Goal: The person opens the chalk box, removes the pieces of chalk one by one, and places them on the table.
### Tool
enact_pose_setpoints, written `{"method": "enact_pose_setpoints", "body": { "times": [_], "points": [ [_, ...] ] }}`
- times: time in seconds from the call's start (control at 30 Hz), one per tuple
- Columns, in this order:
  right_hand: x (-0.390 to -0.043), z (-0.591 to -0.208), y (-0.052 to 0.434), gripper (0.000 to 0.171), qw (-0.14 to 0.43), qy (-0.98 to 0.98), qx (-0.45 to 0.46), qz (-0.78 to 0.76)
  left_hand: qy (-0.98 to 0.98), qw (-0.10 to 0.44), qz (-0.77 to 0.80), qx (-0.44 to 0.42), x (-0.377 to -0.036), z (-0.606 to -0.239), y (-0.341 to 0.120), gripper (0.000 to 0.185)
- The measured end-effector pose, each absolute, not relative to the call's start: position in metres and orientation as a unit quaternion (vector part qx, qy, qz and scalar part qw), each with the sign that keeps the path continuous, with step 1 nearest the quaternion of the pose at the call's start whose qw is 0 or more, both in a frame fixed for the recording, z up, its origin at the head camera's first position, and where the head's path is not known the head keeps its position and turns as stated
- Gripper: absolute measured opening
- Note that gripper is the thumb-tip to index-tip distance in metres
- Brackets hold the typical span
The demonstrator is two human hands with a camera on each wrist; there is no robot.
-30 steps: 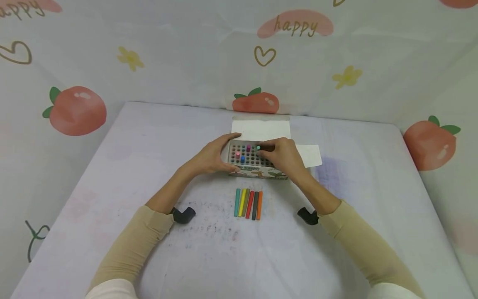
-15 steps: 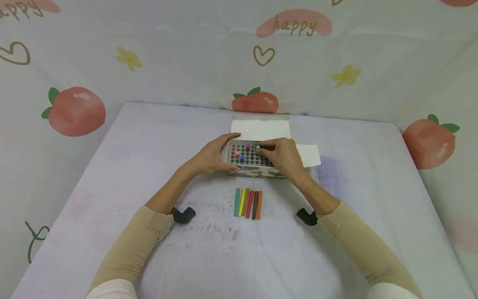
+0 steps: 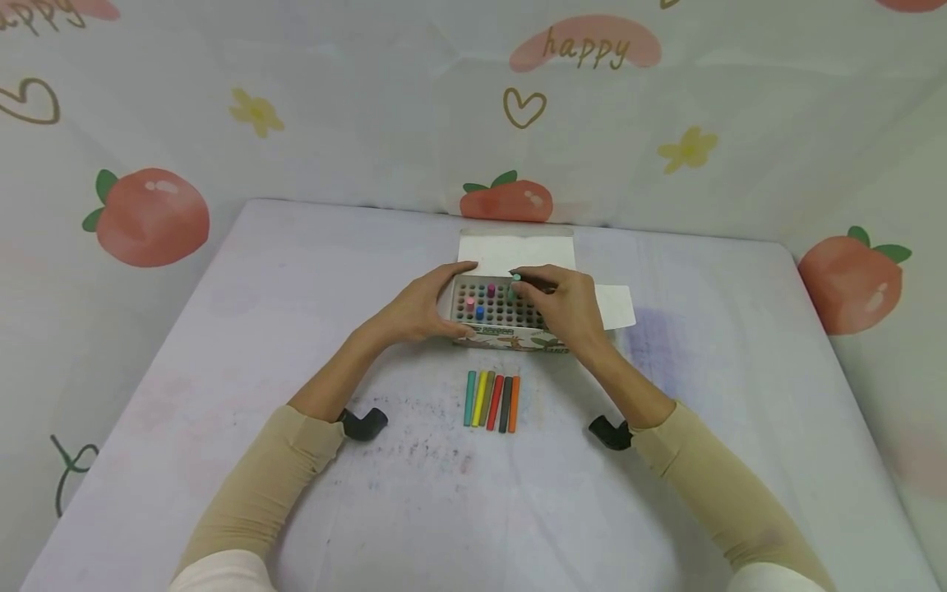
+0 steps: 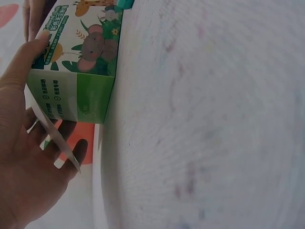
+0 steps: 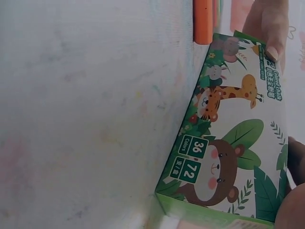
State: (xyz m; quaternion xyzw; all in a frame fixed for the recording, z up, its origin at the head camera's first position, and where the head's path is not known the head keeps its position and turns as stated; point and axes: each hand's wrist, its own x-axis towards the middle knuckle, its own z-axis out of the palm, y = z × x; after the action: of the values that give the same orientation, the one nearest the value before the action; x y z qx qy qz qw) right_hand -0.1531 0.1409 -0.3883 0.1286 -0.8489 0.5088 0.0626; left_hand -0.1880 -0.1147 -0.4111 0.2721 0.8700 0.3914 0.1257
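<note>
A chalk box (image 3: 491, 339) stands on the table with its lid folded back; its holed insert faces up. My left hand (image 3: 403, 316) grips the box's left end, with the thumb on the front; in the left wrist view an end flap (image 4: 55, 136) lies against the fingers. Above the holes, my right hand (image 3: 568, 304) pinches a light green chalk stick (image 3: 516, 279) near its top; its lower end is hard to make out. Pink (image 3: 470, 304), blue (image 3: 480, 313) and magenta (image 3: 491, 290) chalks poke out of the insert.
In front of the box lie several chalk sticks side by side, with a teal chalk (image 3: 469, 399) at the left and an orange chalk (image 3: 514, 404) at the right. A white side flap (image 3: 616, 307) sticks out to the right. Chalk smudges mark the tablecloth (image 3: 414, 493).
My right hand has risen slightly, and the light green chalk has come up with it, showing more of its length. The left hand keeps its place on the box.
</note>
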Motion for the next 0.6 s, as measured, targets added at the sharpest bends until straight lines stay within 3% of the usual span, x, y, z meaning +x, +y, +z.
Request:
{"method": "enact_pose_setpoints", "body": {
  "times": [0.43,0.6],
  "points": [
    [-0.1494,-0.3845,0.1426,0.021,0.159,-0.794,0.194,0.554,0.867,0.124,0.395,0.277,-0.1891,-0.4124,-0.1157,0.106],
    [-0.1470,-0.3840,0.1476,0.022,0.153,-0.768,0.191,0.592,0.867,0.126,0.393,0.278,-0.1896,-0.4130,-0.1159,0.106]
  ]
}}
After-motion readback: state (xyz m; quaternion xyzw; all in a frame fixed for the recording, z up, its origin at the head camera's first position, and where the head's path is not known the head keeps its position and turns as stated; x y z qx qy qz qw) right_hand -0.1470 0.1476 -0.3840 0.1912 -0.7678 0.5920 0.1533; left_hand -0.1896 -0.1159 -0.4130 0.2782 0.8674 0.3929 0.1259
